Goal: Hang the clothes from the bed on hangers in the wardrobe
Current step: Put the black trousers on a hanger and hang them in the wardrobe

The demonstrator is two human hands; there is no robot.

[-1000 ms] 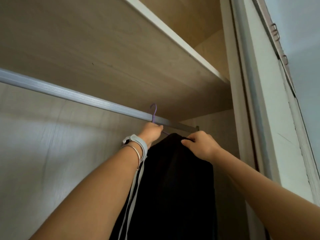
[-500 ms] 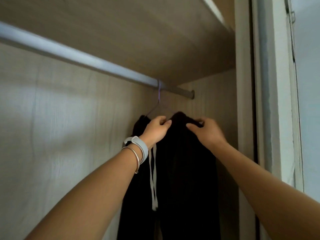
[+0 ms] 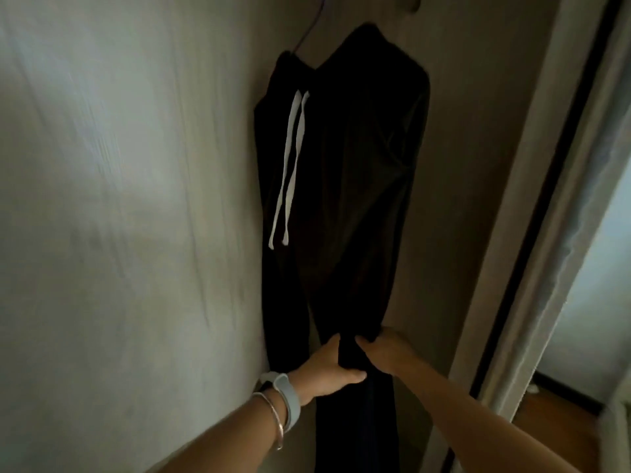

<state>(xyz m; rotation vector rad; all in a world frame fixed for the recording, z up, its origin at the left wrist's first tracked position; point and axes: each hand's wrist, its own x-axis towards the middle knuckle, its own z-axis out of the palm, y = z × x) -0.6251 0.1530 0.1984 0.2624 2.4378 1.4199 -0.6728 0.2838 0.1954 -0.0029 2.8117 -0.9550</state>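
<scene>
black drawstring trousers, on a hanger inside the wardrobe: soft, limp, light cloth, probably best held low on the leg, where left hand and right hand both pinch it.

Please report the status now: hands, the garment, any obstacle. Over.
Left hand and right hand both grip black trousers low down. Trousers hang from hanger, close to wardrobe wall. No obstacle visible.
</scene>
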